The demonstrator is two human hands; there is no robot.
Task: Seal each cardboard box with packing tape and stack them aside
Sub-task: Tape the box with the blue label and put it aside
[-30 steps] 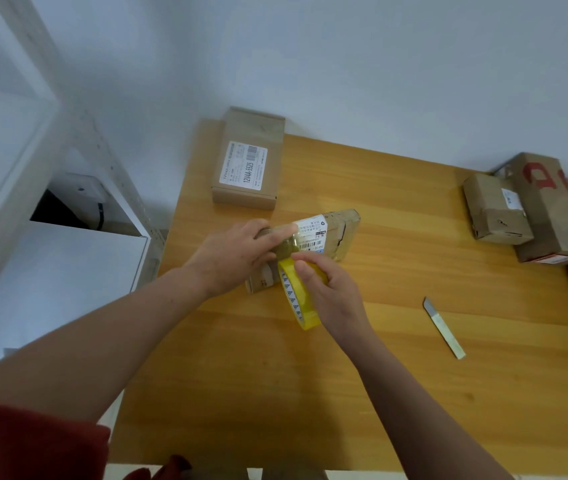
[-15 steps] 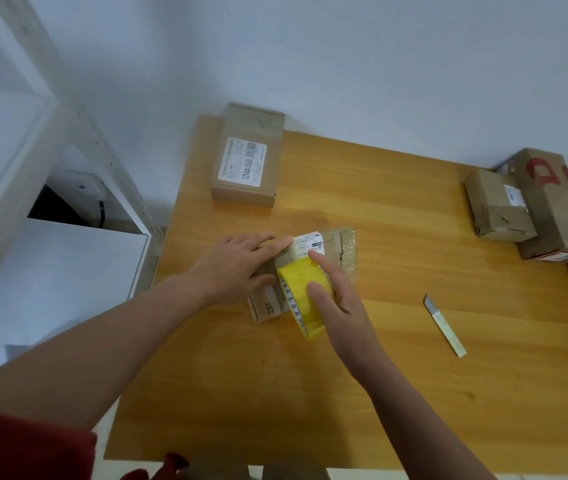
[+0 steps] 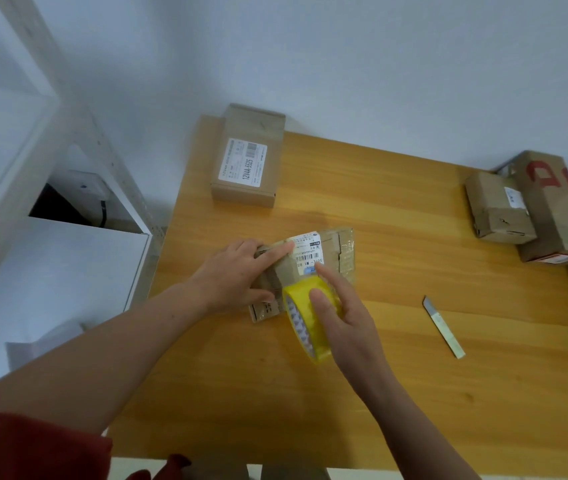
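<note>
The box (image 3: 341, 247), mid-surface (image 3: 414, 393), is pressed by the flat left hand (image 3: 237, 275); the tape roll (image 3: 310, 327) at its near edge is grasped by the right hand (image 3: 348, 323).

On the wooden table (image 3: 379, 393), the left hand (image 3: 237, 271) presses flat on a small labelled cardboard box (image 3: 343, 251) while the right hand (image 3: 348, 320) holds a yellow tape roll (image 3: 305, 306) upright against it, a loose blade (image 3: 443, 327) lying apart to the right.

One wide-angle camera, worn on the head, looks forward and down at close range; the right grip (image 3: 348, 323) on the tape (image 3: 312, 336) sits mid-frame, table (image 3: 414, 393) around it, wall (image 3: 345, 64) beyond.
</note>
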